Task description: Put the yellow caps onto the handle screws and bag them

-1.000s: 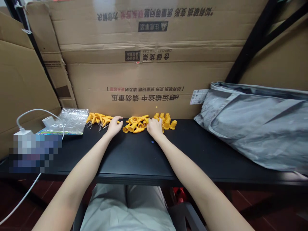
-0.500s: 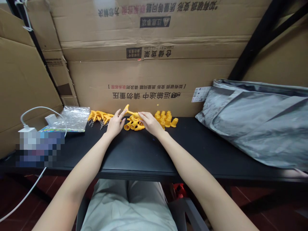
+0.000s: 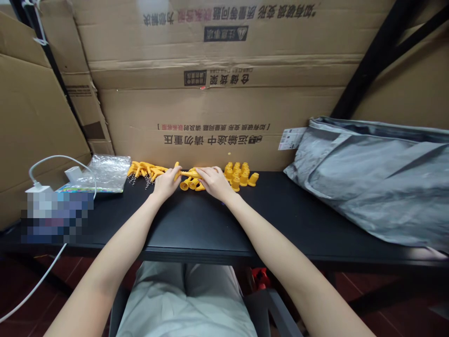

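Between my two hands, a yellow plastic piece with a forked end [image 3: 178,173] lies level above the black tabletop. My left hand [image 3: 168,181] has its fingers closed around the forked end. Closed on the other end of the same piece is my right hand [image 3: 214,181], its fingers covering much of it. Just under the hands lie yellow pieces with round hollow ends [image 3: 184,184]. To the left, a row of yellow branching pieces [image 3: 145,169] has thin dark coiled wires hanging off. Right of my right hand stand several yellow ribbed cup-shaped pieces [image 3: 236,175], one slightly apart.
A clear plastic packet [image 3: 108,171] lies at the left behind a white charger [image 3: 42,200] with its cable. A large grey bag [image 3: 372,182] covers the table's right side. Cardboard [image 3: 224,107] walls the back. The black table edge [image 3: 199,255] runs before my lap.
My left hand has closed around the forked end, where its fingers were more spread before. The piece has come down a little and lies more level. My right hand has shifted slightly left.
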A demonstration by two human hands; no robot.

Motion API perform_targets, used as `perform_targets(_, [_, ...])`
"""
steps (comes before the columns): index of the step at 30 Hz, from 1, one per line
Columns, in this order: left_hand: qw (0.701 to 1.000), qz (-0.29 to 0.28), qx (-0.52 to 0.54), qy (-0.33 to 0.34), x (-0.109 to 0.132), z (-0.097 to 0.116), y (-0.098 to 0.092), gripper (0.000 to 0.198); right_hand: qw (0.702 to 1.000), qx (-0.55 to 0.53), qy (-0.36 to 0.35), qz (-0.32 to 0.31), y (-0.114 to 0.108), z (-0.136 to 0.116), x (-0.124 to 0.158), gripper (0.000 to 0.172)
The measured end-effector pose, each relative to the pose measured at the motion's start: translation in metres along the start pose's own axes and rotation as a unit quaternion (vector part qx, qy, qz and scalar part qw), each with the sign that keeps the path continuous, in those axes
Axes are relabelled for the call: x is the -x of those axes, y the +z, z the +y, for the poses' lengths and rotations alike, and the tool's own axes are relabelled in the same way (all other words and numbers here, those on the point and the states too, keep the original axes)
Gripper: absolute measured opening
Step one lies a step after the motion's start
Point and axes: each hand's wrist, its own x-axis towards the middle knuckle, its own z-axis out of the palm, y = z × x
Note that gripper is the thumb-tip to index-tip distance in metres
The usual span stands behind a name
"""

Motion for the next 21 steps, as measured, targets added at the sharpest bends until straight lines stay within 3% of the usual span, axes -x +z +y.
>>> perform_targets(3, [1.0,-0.007,-0.001,0.006,0.002,0.006,0.002,0.038,0.999,0.032,0.036,-0.017,-0.003,-0.003,0.0,0.034])
perform_targets(11, [1.0,-0.02,0.008,0.015,0.004,0.014,0.004,0.035,0.997,0.048,0.049,-0.031,-0.002,-0.006,-0.002,0.019])
perform_targets(21, [0.999,-0.033,0.039,-0.004,0.006,0.017,0.003,0.031,0.997,0.041,0.052,-0.028,-0.004,-0.008,-0.002,0.021])
